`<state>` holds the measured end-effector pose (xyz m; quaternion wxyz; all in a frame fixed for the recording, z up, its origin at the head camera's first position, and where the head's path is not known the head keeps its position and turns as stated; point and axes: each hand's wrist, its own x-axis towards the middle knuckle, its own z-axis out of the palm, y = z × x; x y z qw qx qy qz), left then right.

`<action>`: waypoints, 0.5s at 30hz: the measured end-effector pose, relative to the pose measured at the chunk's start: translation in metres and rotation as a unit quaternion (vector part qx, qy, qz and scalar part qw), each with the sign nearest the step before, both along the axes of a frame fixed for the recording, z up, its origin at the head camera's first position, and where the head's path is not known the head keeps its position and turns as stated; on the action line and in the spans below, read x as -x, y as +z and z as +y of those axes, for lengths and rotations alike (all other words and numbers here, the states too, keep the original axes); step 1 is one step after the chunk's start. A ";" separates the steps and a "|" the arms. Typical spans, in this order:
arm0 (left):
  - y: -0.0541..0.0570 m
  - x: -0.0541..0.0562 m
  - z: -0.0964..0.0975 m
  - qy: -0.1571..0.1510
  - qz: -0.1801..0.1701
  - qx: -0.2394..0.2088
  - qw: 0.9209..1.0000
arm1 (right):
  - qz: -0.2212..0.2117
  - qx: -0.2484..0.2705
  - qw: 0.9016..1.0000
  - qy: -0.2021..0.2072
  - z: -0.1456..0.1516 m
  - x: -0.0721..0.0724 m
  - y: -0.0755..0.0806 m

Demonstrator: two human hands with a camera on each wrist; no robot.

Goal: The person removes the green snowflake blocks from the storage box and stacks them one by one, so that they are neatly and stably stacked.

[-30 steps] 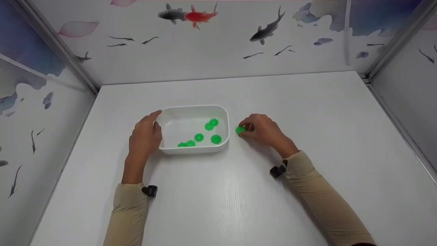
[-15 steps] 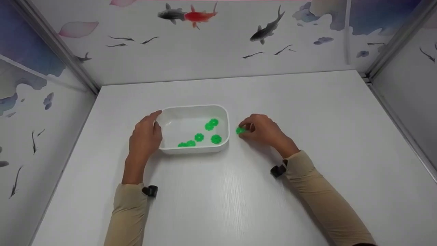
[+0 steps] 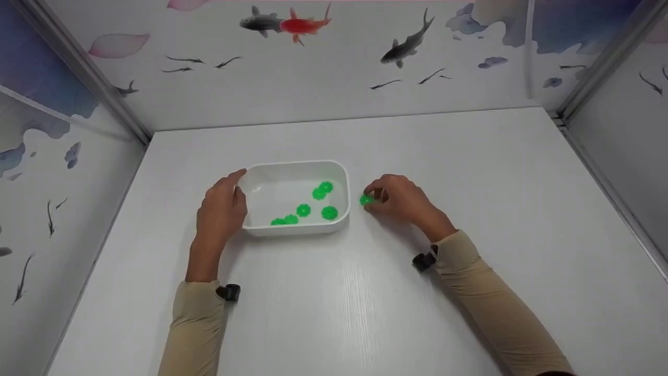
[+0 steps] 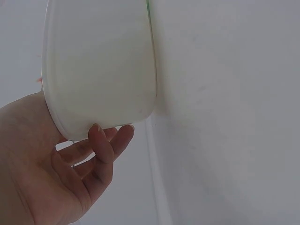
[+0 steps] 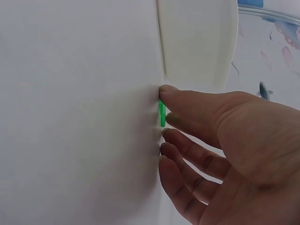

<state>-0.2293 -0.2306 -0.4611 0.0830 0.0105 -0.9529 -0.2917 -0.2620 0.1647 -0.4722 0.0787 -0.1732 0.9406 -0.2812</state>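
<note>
A white plastic box (image 3: 292,231) holds several green notched discs (image 3: 303,210), flat and flower-like, on its floor. At the box's left end, my left hand (image 3: 221,209) grips the wall, curled fingers against its outside in the left wrist view. Just right of the box, my right hand (image 3: 399,199) holds another green disc (image 3: 366,200) between thumb and fingers, low at the tabletop. Seen from the right wrist, that disc is a thin green edge (image 5: 162,114) lying flat at table level, partly hidden by the fingers.
The box stands on a white table (image 3: 334,303) with faint grain. A white back wall (image 3: 313,78) with printed fish rises behind it, and printed side panels border the table left and right.
</note>
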 end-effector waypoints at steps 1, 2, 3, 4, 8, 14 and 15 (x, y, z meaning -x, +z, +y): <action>0.000 0.000 0.000 0.000 -0.001 0.000 1.000 | 0.001 -0.002 1.000 0.000 -0.001 0.000 0.000; 0.000 0.000 0.000 0.001 -0.002 0.000 1.000 | 0.003 -0.003 1.000 -0.001 -0.001 -0.001 0.001; 0.001 0.000 0.000 0.001 -0.002 0.000 1.000 | 0.005 -0.004 1.000 0.000 -0.002 -0.001 0.001; 0.001 0.000 0.000 0.001 -0.003 0.000 1.000 | 0.007 -0.003 1.000 -0.001 -0.002 -0.001 0.001; 0.001 -0.001 0.000 -0.001 -0.002 0.000 1.000 | 0.022 -0.002 1.000 0.001 -0.003 -0.002 0.002; 0.000 -0.001 -0.001 -0.004 0.001 0.000 1.000 | 0.048 0.017 0.999 0.003 -0.007 -0.003 0.005; 0.000 -0.001 -0.001 -0.004 0.001 0.000 1.000 | 0.056 0.024 0.998 0.005 -0.008 -0.003 0.005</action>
